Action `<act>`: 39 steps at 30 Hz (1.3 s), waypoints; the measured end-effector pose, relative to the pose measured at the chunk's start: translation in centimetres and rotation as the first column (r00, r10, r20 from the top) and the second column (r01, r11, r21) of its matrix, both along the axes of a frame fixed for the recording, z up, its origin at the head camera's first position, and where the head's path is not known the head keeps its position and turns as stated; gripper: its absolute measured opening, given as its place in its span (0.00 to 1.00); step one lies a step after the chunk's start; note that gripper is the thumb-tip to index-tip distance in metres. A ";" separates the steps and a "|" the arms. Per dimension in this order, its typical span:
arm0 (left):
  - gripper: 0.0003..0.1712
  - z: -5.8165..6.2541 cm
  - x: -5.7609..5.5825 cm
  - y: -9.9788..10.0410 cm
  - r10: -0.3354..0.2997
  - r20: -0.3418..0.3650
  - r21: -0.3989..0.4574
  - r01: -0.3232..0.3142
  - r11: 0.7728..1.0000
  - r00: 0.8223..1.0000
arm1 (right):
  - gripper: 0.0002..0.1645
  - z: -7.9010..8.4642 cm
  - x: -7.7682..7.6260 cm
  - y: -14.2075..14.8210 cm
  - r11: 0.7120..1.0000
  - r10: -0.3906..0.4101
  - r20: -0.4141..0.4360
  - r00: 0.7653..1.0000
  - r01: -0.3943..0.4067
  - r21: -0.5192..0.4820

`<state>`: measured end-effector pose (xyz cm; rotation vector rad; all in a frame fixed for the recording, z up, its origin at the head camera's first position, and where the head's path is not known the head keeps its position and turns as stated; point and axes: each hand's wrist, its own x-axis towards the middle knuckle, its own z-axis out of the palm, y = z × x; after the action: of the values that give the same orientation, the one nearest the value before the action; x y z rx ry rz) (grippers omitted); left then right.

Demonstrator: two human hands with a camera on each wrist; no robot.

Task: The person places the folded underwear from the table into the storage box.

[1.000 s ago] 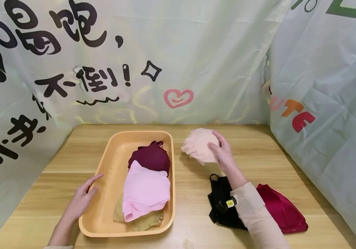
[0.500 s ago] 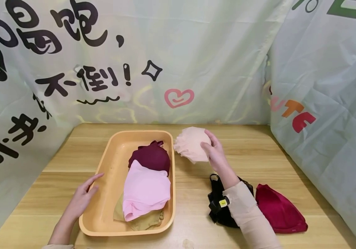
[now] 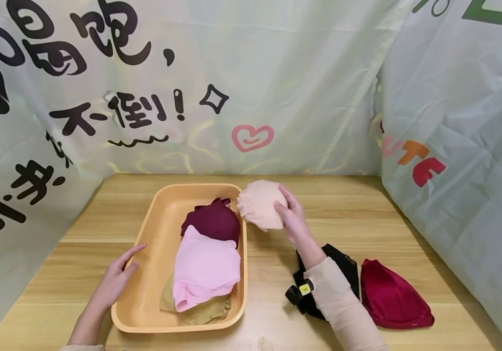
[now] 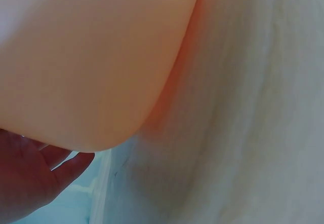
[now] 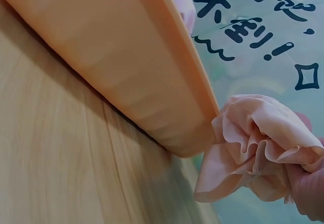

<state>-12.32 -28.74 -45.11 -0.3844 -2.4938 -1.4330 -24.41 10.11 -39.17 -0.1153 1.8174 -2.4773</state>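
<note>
My right hand (image 3: 292, 214) pinches a pale pink undergarment (image 3: 260, 204), soft and folded with wavy edges, thumb on the near face. The garment overlaps the right rim of the orange tray (image 3: 145, 292) near its far corner in the head view. Up close in the right wrist view, the pale pink undergarment (image 5: 253, 148) bunches into loose folds. My left hand (image 3: 112, 282) rests at the tray's left rim, fingers extended over the edge. Within the tray lie a burgundy bra (image 3: 211, 222), a folded pink garment (image 3: 207, 268) and an olive garment (image 3: 204, 317) partly hidden underneath.
To the right of the tray, a black garment (image 3: 343, 263) lies on the wooden table (image 3: 272, 292), partly covered by my right forearm. Beside it is a dark red bra (image 3: 393, 297). Printed cloth (image 3: 303, 97) hangs behind and along both sides.
My right hand has carried the pale pink undergarment leftward, from over the table to the tray's right rim. The left hand and the tray stay put.
</note>
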 end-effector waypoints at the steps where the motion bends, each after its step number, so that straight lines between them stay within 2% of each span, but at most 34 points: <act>1: 0.19 0.0 0.0 0.0 0.000 0.000 0.000 0.000 1.000 1.000 | 0.33 0.0 0.0 -0.2 1.000 0.000 -0.003 1.000 0.000 -0.005; 16: 0.19 0.0 0.0 0.0 -0.007 0.000 0.010 0.007 1.000 1.000 | 0.31 -0.4 0.2 -1.9 0.995 0.030 -0.036 0.999 -0.033 -0.093; 27: 0.19 0.0 0.0 -0.1 0.006 0.007 0.002 -0.006 1.000 1.000 | 0.31 0.0 0.0 -3.2 0.992 -0.005 -0.029 1.000 0.001 -0.126; 33: 0.19 0.0 0.0 0.0 0.006 -0.007 0.010 -0.006 1.000 1.000 | 0.31 0.1 0.1 -4.3 0.991 0.010 -0.036 0.999 -0.015 -0.132; 39: 0.19 0.1 0.0 0.0 0.008 -0.002 0.005 -0.008 1.000 1.000 | 0.31 0.0 0.2 -5.8 0.989 0.069 -0.042 0.997 -0.074 -0.132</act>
<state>-12.35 -28.72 -45.03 -0.3747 -2.4869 -1.4345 -24.22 4.36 -39.14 -0.2310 1.6289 -2.5618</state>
